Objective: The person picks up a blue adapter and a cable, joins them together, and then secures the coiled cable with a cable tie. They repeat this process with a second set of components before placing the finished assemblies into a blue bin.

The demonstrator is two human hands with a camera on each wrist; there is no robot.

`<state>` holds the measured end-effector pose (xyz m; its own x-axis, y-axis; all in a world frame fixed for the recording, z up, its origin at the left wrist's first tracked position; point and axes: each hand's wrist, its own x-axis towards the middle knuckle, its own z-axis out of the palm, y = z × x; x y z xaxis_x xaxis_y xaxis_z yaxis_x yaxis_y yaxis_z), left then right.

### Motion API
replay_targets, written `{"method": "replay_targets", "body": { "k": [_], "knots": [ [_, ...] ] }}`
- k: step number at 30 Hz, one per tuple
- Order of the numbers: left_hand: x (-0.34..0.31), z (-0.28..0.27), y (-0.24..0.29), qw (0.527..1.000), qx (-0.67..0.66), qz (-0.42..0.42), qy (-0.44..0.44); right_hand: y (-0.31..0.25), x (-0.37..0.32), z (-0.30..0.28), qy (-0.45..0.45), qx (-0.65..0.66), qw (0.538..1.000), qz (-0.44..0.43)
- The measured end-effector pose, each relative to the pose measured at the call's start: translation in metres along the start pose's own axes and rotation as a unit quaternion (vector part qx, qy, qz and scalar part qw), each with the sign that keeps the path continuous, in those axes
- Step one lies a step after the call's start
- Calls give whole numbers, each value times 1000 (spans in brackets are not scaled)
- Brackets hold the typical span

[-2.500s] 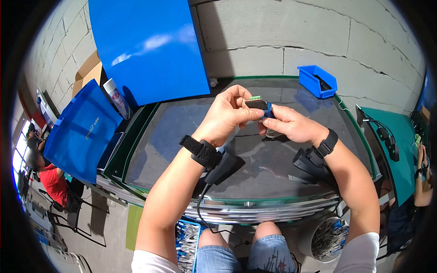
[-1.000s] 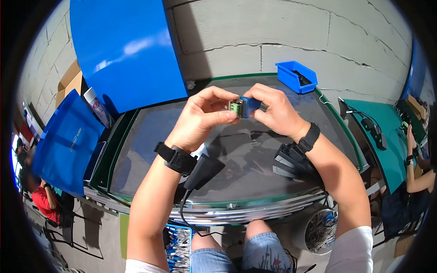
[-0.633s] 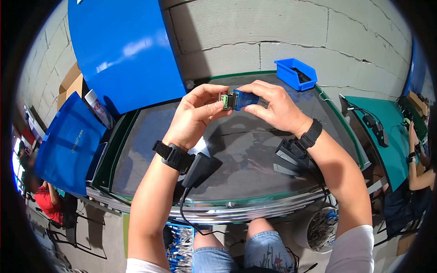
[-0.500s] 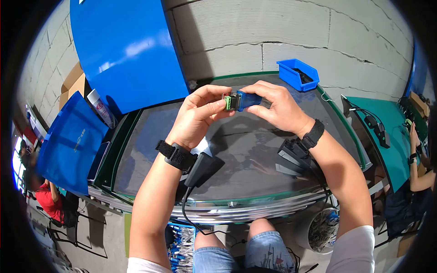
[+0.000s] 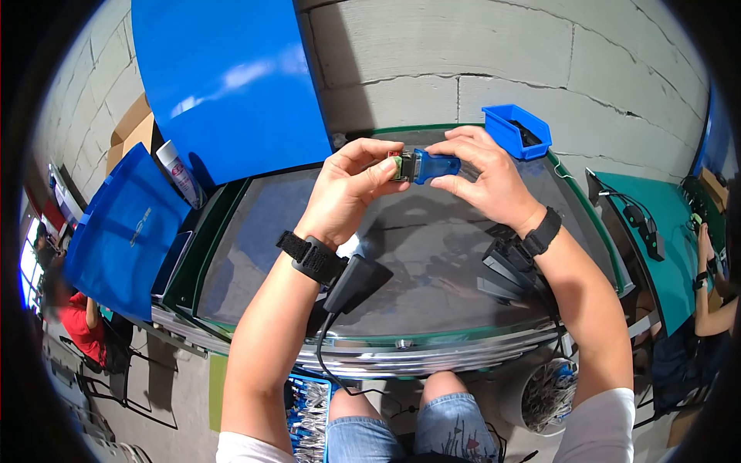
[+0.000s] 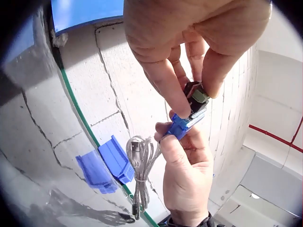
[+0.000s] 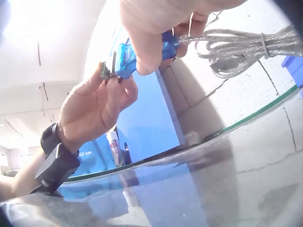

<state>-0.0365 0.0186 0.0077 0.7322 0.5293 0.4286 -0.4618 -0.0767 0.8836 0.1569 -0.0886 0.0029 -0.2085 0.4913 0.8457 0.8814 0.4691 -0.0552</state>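
Note:
In the head view, my left hand (image 5: pixel 347 185) pinches a small black connector with a green terminal block (image 5: pixel 398 167) between thumb and fingers. Facing it, my right hand (image 5: pixel 494 174) holds a translucent blue plug (image 5: pixel 437 167) by thumb and fingertips. The two pieces meet end to end, level above the tabletop. From the rear of the plug hangs a coiled grey cable (image 6: pixel 143 165), bundled with a tie, seen in the left wrist view. The right wrist view also shows the cable (image 7: pixel 236 45) behind the right hand, and the plug's metal edge against the connector.
A blue bin (image 5: pixel 517 133) with dark parts stands at the back right of the dark table (image 5: pixel 432 293). A spray can (image 5: pixel 179 174) and blue folder (image 5: pixel 127 231) are at left. Below sit a crate of cables (image 5: pixel 309 417) and a bucket of cables (image 5: pixel 549 393).
The connector and plug have turned from angled to level, lined up end to end between the hands. The right hand has shifted its hold further back along the plug.

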Motion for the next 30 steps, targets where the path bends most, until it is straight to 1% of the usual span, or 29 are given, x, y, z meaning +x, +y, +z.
{"method": "replay_targets", "body": {
  "k": [1, 2, 3, 4, 7, 9, 11, 12, 14, 17, 24, 25, 26, 27, 28, 29, 30],
  "knots": [
    [-1, 0, 0, 1000, 1, 2, 2, 2, -1, 2, 3, 61, 998, 19],
    [-1, 1, 0, 1000, -7, -2, -16, 3, -2, 2, 3, 61, 998, 17],
    [-2, 2, 0, 999, -14, -5, -35, 4, -3, 0, -50, 112, 990, 65],
    [-2, 2, 0, 999, -13, -3, -34, 4, -4, 0, -102, 161, 975, 112],
    [-5, 5, 3, 995, -43, 6, -85, 3, -3, 1, -109, 182, 973, 93],
    [-6, 10, 6, 994, -46, 7, -97, 2, -2, 1, -116, 188, 972, 84],
    [-6, 9, 5, 991, -32, 8, -126, 1, -3, 2, -133, 223, 961, 94],
    [-5, 7, 4, 992, -32, 9, -125, 1, -4, 3, -134, 224, 961, 94],
    [-5, 7, 3, 988, -29, 7, -154, 1, -5, 7, -150, 274, 943, 115],
    [-6, 8, 2, 988, -25, 13, -151, 0, -5, 8, -161, 302, 930, 131],
    [-6, 7, 4, 989, -21, 4, -148, 1, -4, 8, -149, 273, 945, 102],
    [-6, 7, 5, 989, -20, 4, -147, 1, -4, 7, -142, 242, 955, 92],
    [-6, 9, 7, 992, -15, 6, -124, 2, -4, 6, -134, 210, 965, 82],
    [-7, 9, 9, 995, -9, 9, -100, 1, -4, 5, -133, 210, 965, 82],
    [-6, 9, 9, 995, -8, 9, -101, 1, -3, 4, -115, 180, 974, 76],
    [-5, 8, 8, 997, -1, 6, -79, 1, -3, 3, -97, 150, 981, 71],
    [-5, 7, 8, 998, 7, 3, -57, 1, -3, 2, -96, 150, 981, 70]
  ]
}}
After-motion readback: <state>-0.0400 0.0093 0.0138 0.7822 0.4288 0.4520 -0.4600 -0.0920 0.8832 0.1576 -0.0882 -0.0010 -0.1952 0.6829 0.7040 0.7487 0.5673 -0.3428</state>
